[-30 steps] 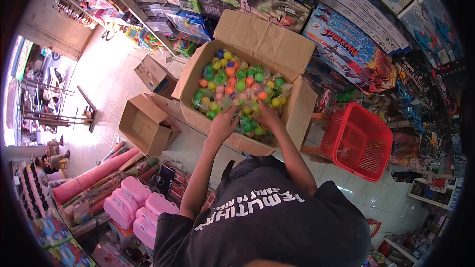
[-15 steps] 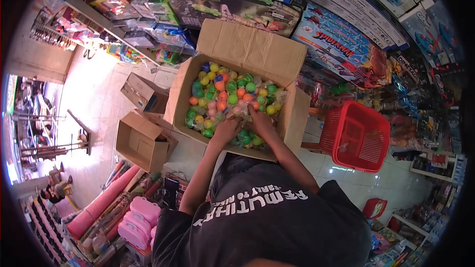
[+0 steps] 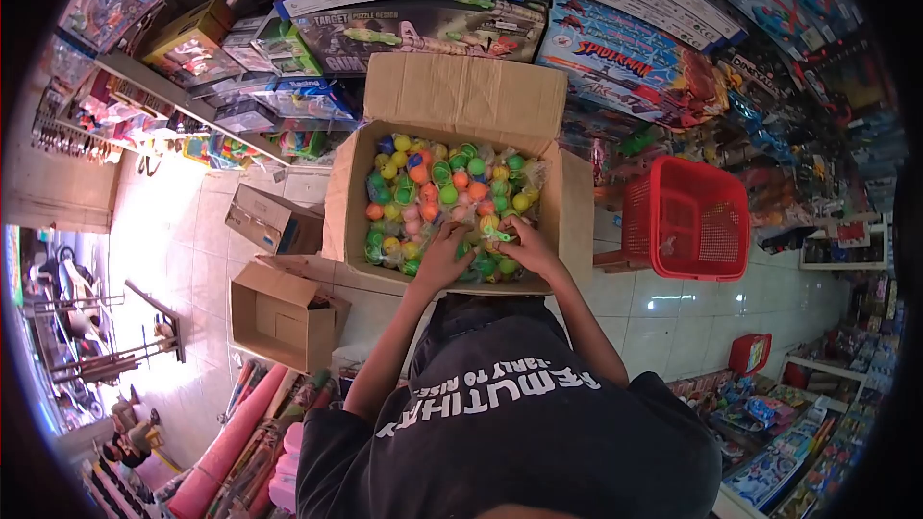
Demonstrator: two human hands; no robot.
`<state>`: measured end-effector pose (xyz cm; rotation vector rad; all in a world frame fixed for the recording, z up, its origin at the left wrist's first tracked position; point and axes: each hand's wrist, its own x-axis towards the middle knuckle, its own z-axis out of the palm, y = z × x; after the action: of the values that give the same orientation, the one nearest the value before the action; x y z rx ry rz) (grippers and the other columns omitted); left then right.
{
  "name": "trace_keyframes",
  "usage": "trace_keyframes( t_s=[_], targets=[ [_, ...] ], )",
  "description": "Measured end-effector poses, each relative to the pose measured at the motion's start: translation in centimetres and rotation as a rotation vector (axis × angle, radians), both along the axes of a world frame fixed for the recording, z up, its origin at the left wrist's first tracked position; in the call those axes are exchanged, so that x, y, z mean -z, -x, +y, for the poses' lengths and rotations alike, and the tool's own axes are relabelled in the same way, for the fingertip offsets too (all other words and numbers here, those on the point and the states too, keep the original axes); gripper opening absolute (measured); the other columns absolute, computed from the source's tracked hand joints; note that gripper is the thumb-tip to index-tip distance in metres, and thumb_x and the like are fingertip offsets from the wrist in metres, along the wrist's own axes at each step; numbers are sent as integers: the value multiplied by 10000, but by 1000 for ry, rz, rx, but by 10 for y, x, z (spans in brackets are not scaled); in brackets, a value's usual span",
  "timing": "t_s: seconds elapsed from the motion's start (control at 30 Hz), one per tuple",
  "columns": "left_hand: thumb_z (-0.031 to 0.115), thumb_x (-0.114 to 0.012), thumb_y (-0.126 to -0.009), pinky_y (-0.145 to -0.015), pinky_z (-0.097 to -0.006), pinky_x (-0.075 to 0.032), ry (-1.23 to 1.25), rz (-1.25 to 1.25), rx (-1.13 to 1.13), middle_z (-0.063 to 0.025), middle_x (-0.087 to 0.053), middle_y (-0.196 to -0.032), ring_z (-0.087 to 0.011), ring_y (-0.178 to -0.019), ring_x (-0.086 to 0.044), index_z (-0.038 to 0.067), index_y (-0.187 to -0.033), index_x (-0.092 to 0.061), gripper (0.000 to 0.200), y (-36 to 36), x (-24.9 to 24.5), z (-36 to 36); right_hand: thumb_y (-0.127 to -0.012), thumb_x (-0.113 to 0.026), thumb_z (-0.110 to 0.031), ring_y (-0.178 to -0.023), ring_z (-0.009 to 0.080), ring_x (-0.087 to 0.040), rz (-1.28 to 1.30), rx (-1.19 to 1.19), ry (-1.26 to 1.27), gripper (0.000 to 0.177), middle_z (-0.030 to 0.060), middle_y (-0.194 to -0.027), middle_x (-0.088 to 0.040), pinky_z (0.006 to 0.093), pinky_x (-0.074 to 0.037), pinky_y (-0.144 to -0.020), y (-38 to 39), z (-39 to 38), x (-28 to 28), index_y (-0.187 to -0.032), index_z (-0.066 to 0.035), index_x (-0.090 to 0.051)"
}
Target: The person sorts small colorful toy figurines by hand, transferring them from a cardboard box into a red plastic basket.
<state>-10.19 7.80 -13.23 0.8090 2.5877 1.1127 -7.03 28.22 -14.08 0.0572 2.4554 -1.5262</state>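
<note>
An open cardboard box point(image 3: 463, 91) is filled with small colourful plastic balls point(image 3: 448, 194), some in clear plastic bags and some set in green cups. Over the front part of the heap lies my left hand point(image 3: 444, 259), its fingers spread on the balls and holding nothing I can see. My right hand point(image 3: 529, 250) is just to its right, thumb and fingers pinched on a small green plastic piece point(image 3: 498, 234). What that piece belongs to cannot be made out. Both hands are inside the box, close to its near wall.
Two opened cardboard boxes point(image 3: 279, 319) stand on the tiled floor at left. A red plastic basket point(image 3: 687, 269) is to the right. Boxed toys point(image 3: 630, 62) are stacked behind. Pink rolls point(image 3: 226, 442) lie at lower left, and another person point(image 3: 130, 437) is far left.
My hands have moved apart from close together over the balls. The green piece now shows in my right fingers, and my left fingers have spread. The camera view has shifted slightly.
</note>
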Motion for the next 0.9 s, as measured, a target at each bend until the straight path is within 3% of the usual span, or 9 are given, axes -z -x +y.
trace_keyframes(
  t_s=[0.07, 0.13, 0.23, 0.4, 0.5, 0.6, 0.67, 0.8, 0.9],
  targets=[
    [270, -571, -817, -830, -370, -435, -76, 27, 0, -147, -507, -1085, -307, -989, -521, 51, -1202, -432, 464, 0, -12, 1, -744, -624, -74, -788, 154, -564, 67, 35, 157, 277, 43, -890, -532, 274, -433, -679, -4, -5, -12, -966, -53, -460],
    [280, -573, -833, -817, -335, -439, -534, -558, -35, -133, -497, -1111, -237, -981, -526, 6, -1250, -370, 538, 0, -19, 2, -756, -605, -25, -849, 109, -539, 29, -5, 296, 279, 10, -943, -505, 244, -424, -711, -3, -15, -31, -996, -46, -465],
    [275, -568, -844, -815, -301, -436, -689, -839, -151, -118, -494, -1113, -188, -984, -513, -3, -1274, -335, 563, 4, -11, -3, -763, -594, -31, -883, 109, -532, 53, -65, 307, 298, 20, -965, -513, 244, -422, -736, -1, -30, -43, -1037, -39, -478],
    [216, -533, -860, -828, -286, -405, -645, -691, -255, -108, -488, -1118, -202, -990, -496, 39, -1283, -335, 500, 10, -10, -14, -758, -546, 5, -888, 112, -544, 161, -112, 198, 310, 27, -1025, -527, 257, -420, -798, 3, -44, -21, -1062, -32, -502],
    [212, -529, -858, -835, -311, -415, -554, -539, -371, -95, -445, -1165, -218, -1006, -493, 62, -1292, -319, 505, 11, -5, -17, -753, -557, 7, -909, 130, -546, 71, -50, 404, 326, 43, -1067, -526, 266, -419, -816, 20, -38, -10, -1071, -31, -495],
    [210, -532, -841, -817, -319, -442, -819, -888, -477, -98, -458, -1158, -197, -1036, -477, 49, -1301, -317, 532, 14, 5, -21, -733, -578, -1, -928, 190, -547, 178, 87, 227, 372, 78, -1081, -508, 293, -422, -821, 35, -35, 19, -1088, -74, -495],
    [210, -533, -840, -821, -318, -439, -832, -926, -490, -95, -454, -1164, -199, -1036, -480, 56, -1309, -305, 543, 13, -1, -21, -710, -595, -14, -906, 271, -542, 321, 105, -252, 391, 101, -1029, -485, 342, -436, -801, 39, -38, 28, -1074, -120, -499],
    [207, -537, -837, -816, -316, -438, -823, -870, -493, -86, -455, -1165, -195, -1038, -482, 66, -1305, -317, 536, 11, 0, -20, -699, -597, -24, -889, 326, -522, 440, 101, -386, 354, 125, -969, -461, 383, -442, -770, 47, -40, 49, -1022, -137, -505],
    [214, -541, -838, -792, -309, -446, -794, -882, -484, -77, -477, -1139, -180, -1012, -494, 69, -1278, -356, 499, 13, -1, -20, -702, -594, -26, -862, 326, -529, 311, 119, -402, 317, 120, -944, -463, 391, -449, -728, 48, -36, 49, -989, -118, -497]
  ],
)
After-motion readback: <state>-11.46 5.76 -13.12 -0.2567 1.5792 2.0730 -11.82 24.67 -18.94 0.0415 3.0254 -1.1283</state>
